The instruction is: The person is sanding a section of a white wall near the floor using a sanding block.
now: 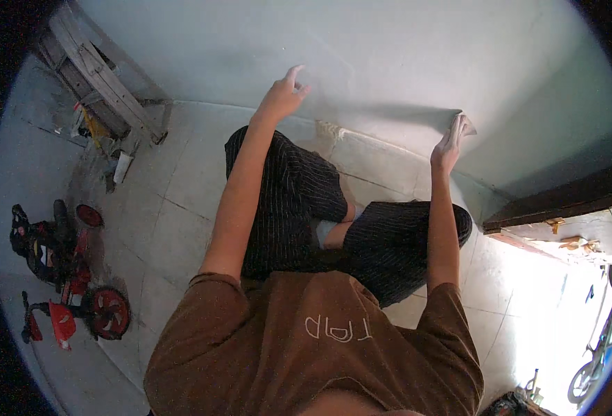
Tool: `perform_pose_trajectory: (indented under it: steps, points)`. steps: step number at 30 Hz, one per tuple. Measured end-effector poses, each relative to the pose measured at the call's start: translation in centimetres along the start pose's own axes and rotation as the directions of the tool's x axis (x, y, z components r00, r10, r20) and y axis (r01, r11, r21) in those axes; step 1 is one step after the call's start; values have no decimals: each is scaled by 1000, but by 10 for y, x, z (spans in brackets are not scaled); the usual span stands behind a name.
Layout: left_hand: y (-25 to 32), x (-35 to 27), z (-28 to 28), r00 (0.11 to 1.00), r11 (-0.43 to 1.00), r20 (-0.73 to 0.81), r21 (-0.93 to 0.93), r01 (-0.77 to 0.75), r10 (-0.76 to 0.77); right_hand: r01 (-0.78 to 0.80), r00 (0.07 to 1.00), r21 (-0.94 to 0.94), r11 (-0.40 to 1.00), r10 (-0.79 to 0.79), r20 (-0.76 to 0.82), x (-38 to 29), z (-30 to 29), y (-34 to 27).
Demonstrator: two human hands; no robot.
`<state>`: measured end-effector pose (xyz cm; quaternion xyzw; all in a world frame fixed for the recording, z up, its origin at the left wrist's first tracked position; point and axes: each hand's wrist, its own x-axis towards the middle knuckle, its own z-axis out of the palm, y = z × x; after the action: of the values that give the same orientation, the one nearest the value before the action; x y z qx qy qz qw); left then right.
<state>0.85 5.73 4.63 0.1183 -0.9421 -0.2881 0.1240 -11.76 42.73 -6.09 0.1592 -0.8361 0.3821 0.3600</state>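
Observation:
Before me rises a pale painted wall (389,62). My right hand (449,143) presses a folded sheet (470,127), possibly sandpaper, flat to it, low on the right. The sheet's edge sticks out past my fingers, and the rest lies hidden under them. To the left, my left hand (284,96) is raised by the wall with fingers apart and nothing in it. Whether its fingertips touch the wall I cannot tell. My legs in dark striped trousers (295,177) are crossed on the tiled floor (181,208).
Wooden planks (103,78) lean in the left corner, with small debris at their foot. A red and black child's tricycle (77,275) stands at the left. On the right, a dark wooden frame (560,205) borders a bright opening, with a motorcycle (597,353) beyond.

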Motion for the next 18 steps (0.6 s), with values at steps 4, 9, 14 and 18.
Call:
perform_pose_trajectory:
  steps: [4, 9, 14, 18]
  points:
    - [11, -3, -9, 998, 998, -29, -37, -59, 58, 9, 1000, 75, 997, -9, 10, -6, -2, 0]
    - [11, -3, -9, 993, 996, -77, -13, -93, 92, -105, 988, 85, 991, 95, 121, -15, -2, 4]
    - [-5, 0, -5, 994, 994, -77, -67, -80, 75, -109, 990, 130, 986, 96, 99, -18, 1, -2]
    - [-12, 3, 0, 994, 997, -75, -32, -76, 74, -274, 936, 78, 959, 247, 250, -26, -2, 6]
